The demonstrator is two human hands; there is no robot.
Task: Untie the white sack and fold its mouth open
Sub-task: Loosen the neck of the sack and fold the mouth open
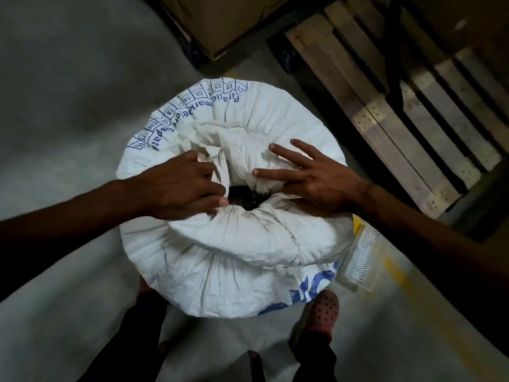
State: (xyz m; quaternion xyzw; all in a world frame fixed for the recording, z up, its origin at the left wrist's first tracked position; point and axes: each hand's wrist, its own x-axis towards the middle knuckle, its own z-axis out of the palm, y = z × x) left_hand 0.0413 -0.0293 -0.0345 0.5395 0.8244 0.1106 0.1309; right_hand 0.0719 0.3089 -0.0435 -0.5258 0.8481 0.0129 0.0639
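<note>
The white sack (pixel 231 199) stands on the floor (pixel 68 106) between the feet, untied, its rim partly rolled. The left hand (pixel 179 186) pinches the inner cloth; the right hand (pixel 314 180) rests flat, fingers spread. Next, probably, widen the small dark opening (pixel 243 198) outward.

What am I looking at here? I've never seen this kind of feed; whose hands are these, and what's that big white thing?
This is one camera worn on a person's head, looking down. No machine: two bare hands. The white sack stands on the concrete floor between the person's feet. Its mouth is already partly open, showing a dark gap. The left hand has a grip on a fold of cloth; the right hand lies flat, fingers spread, on the rolled rim. A wooden pallet lies upper right.
</note>
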